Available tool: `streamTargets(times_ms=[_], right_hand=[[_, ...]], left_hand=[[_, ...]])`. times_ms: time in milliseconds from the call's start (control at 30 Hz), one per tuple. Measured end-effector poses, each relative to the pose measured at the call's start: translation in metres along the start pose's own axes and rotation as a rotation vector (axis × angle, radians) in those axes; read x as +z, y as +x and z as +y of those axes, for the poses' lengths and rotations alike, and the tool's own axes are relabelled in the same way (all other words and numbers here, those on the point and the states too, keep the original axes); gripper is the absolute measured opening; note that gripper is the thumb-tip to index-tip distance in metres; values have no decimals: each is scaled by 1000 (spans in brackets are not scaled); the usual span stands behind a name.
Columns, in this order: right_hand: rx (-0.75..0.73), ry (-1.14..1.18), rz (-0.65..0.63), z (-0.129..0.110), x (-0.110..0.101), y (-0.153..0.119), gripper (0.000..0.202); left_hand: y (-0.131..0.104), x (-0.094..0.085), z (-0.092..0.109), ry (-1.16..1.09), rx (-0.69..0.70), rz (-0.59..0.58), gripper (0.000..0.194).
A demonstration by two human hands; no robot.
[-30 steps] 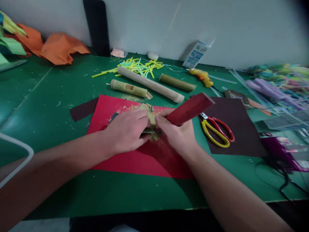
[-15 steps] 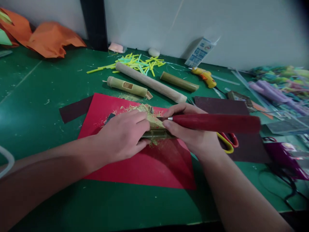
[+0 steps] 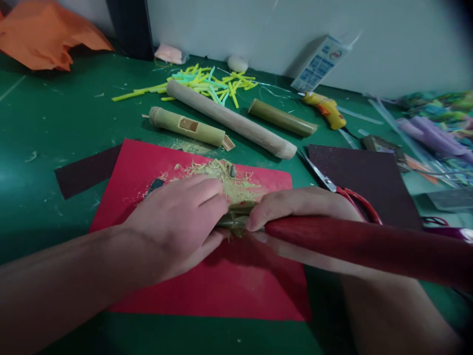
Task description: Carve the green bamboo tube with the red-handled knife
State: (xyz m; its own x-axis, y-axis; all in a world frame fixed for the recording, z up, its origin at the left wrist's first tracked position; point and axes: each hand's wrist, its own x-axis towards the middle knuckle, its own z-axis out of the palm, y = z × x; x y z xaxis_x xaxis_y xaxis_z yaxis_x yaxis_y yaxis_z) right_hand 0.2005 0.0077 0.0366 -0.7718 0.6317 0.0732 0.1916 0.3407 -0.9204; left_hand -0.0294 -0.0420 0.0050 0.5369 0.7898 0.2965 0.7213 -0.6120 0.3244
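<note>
My left hand (image 3: pixel 179 222) is closed around a short bamboo tube (image 3: pixel 239 209), pressing it down on a red sheet (image 3: pixel 210 293). My right hand (image 3: pixel 306 203) grips a carving knife with a long red handle (image 3: pixel 354 244), its thumb and fingers near the front of the handle. The knife's tip is at the bamboo, between the two hands, and its blade is mostly hidden. Pale bamboo shavings (image 3: pixel 212 170) are heaped on the sheet just beyond the left hand.
Behind lie a bamboo piece with a cut window (image 3: pixel 168 122), a long wooden rod (image 3: pixel 232 121), another bamboo tube (image 3: pixel 283 118) and yellow-green sticks (image 3: pixel 199 79). Red-handled scissors (image 3: pixel 332 185) rest on dark sandpaper-like sheet (image 3: pixel 377 182) at right. A yellow glue gun (image 3: pixel 327 111) lies farther back.
My right hand has turned and dropped closer to me, so the knife handle now slants down to the right. The scissors' blades have come into view. The camera view has shifted slightly.
</note>
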Motion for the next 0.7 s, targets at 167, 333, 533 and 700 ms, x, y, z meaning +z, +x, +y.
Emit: streamTargets(times_ms=[167, 333, 533, 700], right_hand=[[-182, -68, -52, 1, -4, 5, 17], [-228, -136, 26, 2, 2, 6, 9], [-223, -209, -11, 1, 4, 7, 10], [-212, -261, -41, 0, 3, 8, 12]], left_hand=[[0, -2, 0, 1, -14, -52, 7], [-1, -3, 1, -7, -44, -70, 8], [1, -2, 1, -5, -46, -72, 8], [1, -2, 0, 12, -15, -45, 8]])
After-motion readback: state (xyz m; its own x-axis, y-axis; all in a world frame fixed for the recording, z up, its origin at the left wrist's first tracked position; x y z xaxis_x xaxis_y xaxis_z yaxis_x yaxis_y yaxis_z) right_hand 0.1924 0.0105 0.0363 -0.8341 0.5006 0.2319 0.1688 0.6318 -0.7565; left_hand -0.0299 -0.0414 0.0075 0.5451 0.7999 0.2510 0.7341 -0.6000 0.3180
